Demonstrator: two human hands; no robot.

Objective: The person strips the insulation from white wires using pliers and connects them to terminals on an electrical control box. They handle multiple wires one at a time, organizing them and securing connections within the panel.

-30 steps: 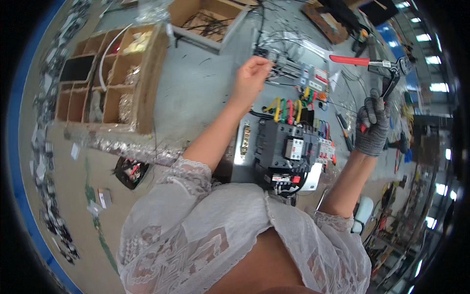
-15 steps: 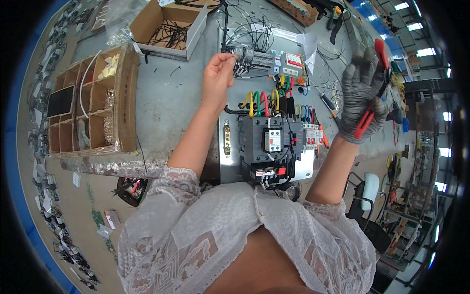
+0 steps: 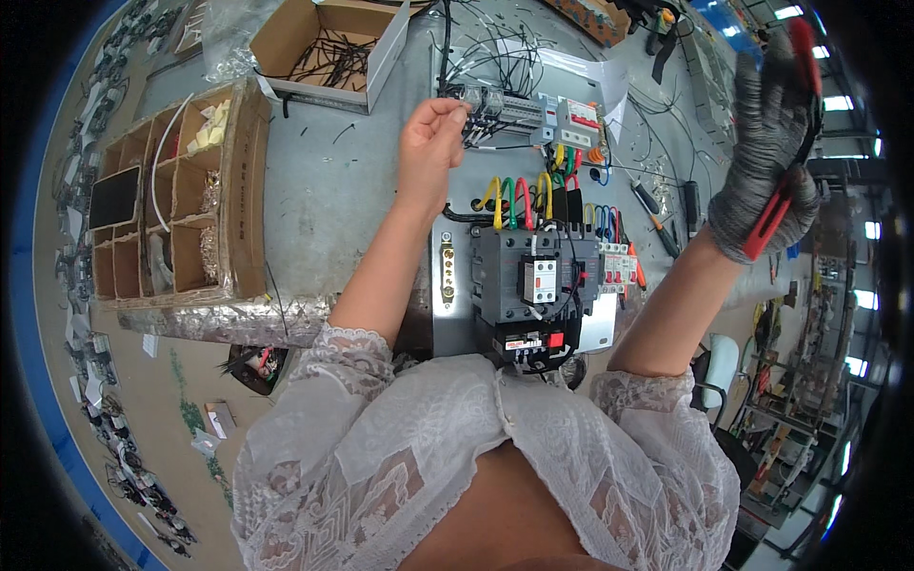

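Note:
Bare, with thumb and fingers pinched together, my left hand (image 3: 433, 147) is at the left end of a row of terminal blocks (image 3: 519, 111). Whatever it may pinch is too small to make out. On the far right, raised off the bench, my right hand (image 3: 766, 157) wears a grey striped glove. Red-handled pliers (image 3: 773, 211) lie across its palm, gripped there while some fingers point upward. Between my arms a panel carries a large dark grey contactor (image 3: 500, 271), a row of small breakers (image 3: 619, 266) and looped coloured wires (image 3: 519, 200).
A divided cardboard box (image 3: 249, 190) of small parts stands at left. Behind it is an open carton (image 3: 381, 62) of short black wires. Screwdrivers (image 3: 655, 217) and loose wires lie right of the panel. The bench's front edge (image 3: 228, 319) runs close to me.
My right hand has moved right and upward with the pliers, away from the panel. My left hand stays pinched at the terminal blocks. The view has shifted slightly.

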